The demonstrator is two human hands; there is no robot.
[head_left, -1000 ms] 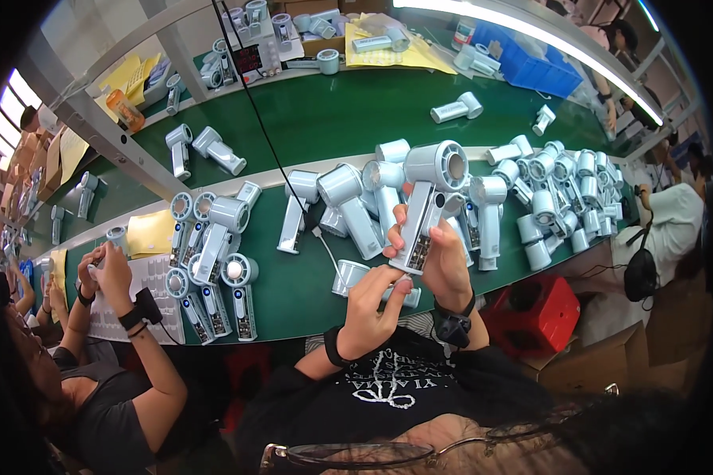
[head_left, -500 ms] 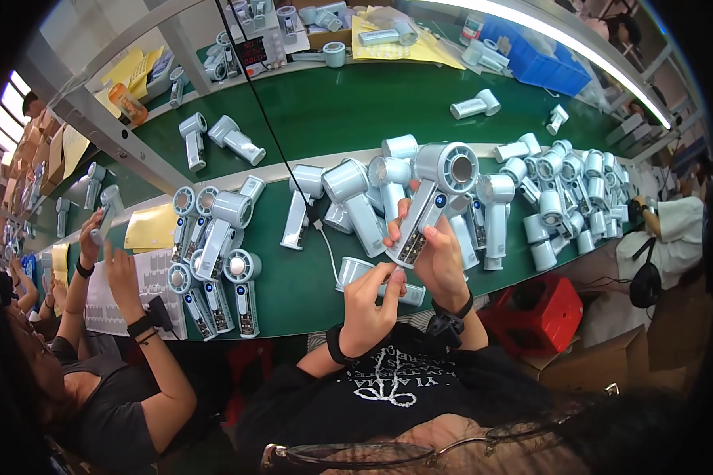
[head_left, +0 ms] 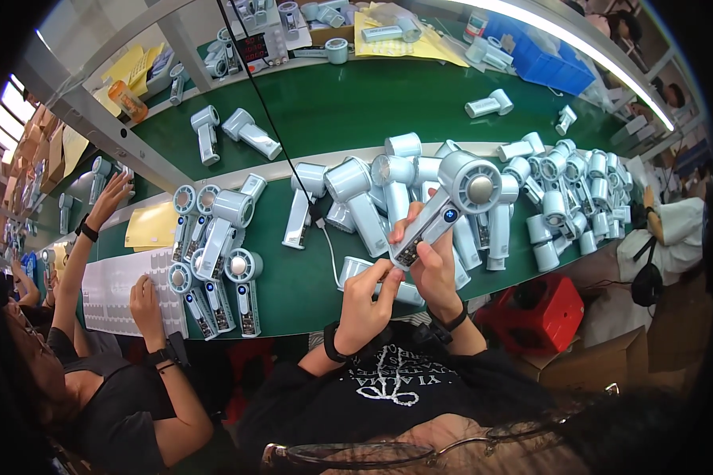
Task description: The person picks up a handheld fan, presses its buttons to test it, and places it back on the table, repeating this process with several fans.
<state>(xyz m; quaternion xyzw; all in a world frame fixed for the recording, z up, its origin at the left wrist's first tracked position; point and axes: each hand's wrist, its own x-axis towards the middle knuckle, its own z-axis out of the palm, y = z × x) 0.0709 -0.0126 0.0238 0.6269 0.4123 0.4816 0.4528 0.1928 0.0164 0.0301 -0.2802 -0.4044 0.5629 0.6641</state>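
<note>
In front of me my right hand (head_left: 434,273) grips a pale blue handheld fan (head_left: 429,227) by its handle. The fan tilts, its round head up to the right with a silver disc at the centre. A small blue light glows on the handle, and the handle's lower part shows bare electronics. My left hand (head_left: 366,305) is closed in a pinch at the handle's lower end; what its fingertips hold is hidden. A white cable (head_left: 330,252) drops from a black connector (head_left: 315,212) toward my left hand, where its end is hidden. Another fan (head_left: 408,293) lies behind that hand.
Upright fans (head_left: 234,210) stand to the left beside a white tray (head_left: 127,293). A large pile of fans (head_left: 566,190) covers the right. A co-worker's hand (head_left: 111,202) reaches over the left side. A red stool (head_left: 543,321) stands below the table; a blue bin (head_left: 550,71) sits at the back.
The held fan has turned and its head has shifted right and slightly down, now showing the silver disc. My left hand stays pinched at its lower end. The co-worker's hands have moved.
</note>
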